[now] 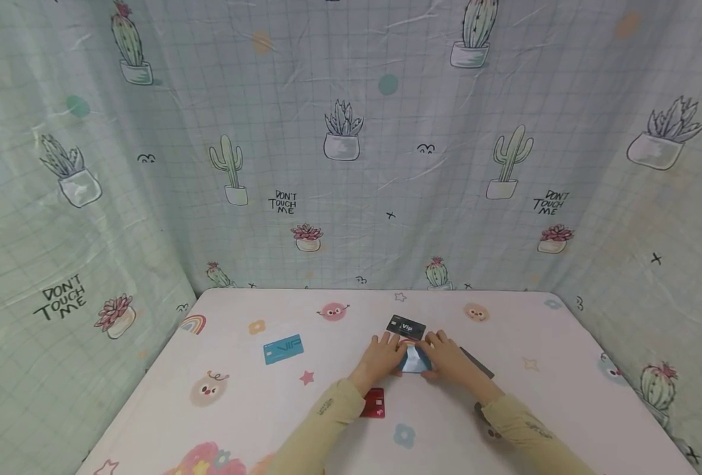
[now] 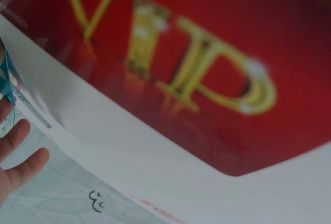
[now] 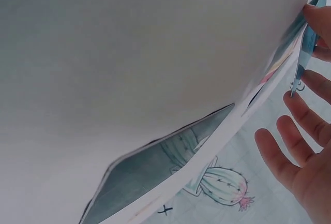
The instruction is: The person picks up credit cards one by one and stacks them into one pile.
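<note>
My left hand (image 1: 382, 359) and right hand (image 1: 444, 357) hold a glossy blue card (image 1: 414, 363) between them, raised and tilted above the table. In the right wrist view, the thumb and forefinger pinch the blue card (image 3: 309, 45), while the other fingers spread out. At the left wrist view's edge, fingertips meet a blue card (image 2: 6, 87); most of that grip is cut off. Just beyond the hands lies a black card (image 1: 406, 326) marked "Vip". Under the left wrist is a red card (image 1: 374, 403), whose gold "VIP" letters show in the left wrist view.
A light blue VIP card (image 1: 283, 349) lies to the left on the white patterned table (image 1: 256, 396). Right of the right hand is a dark grey card (image 1: 478, 362). A dark item (image 1: 479, 413) is partly hidden by the right sleeve. Cactus-print cloth (image 1: 363, 198) surrounds the table.
</note>
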{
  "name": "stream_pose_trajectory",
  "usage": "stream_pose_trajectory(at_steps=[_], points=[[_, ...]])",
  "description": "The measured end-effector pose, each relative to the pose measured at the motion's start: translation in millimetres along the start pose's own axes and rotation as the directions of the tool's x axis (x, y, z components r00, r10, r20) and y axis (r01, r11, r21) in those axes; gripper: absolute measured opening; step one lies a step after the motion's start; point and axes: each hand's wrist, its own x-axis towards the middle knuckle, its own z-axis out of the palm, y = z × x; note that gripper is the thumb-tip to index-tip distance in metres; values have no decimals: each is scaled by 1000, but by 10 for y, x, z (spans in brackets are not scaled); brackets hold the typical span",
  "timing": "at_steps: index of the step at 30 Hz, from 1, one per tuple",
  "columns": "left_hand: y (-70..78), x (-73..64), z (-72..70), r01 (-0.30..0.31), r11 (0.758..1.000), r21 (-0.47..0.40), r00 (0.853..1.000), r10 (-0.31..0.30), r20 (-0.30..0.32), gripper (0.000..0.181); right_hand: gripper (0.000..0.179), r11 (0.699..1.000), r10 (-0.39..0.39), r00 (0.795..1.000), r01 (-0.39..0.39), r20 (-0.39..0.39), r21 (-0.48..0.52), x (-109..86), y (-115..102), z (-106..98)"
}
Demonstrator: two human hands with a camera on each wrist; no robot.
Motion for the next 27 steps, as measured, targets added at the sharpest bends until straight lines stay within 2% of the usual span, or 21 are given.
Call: stream_pose_trajectory(at_steps=[8, 16, 27], points=[[-28, -45, 17, -30, 999, 30, 997, 32, -70, 60, 58, 997, -3, 999, -1, -49, -77, -17, -21, 19], [-37, -79, -8, -55, 998, 39, 993, 59, -106, 56, 56, 996, 32, 999, -35, -33, -84, -15, -49, 5], [-52, -145, -67, -80, 997, -9, 991, 78, -109, 57, 55, 996, 40, 999, -42, -36, -76, -67, -87, -40]])
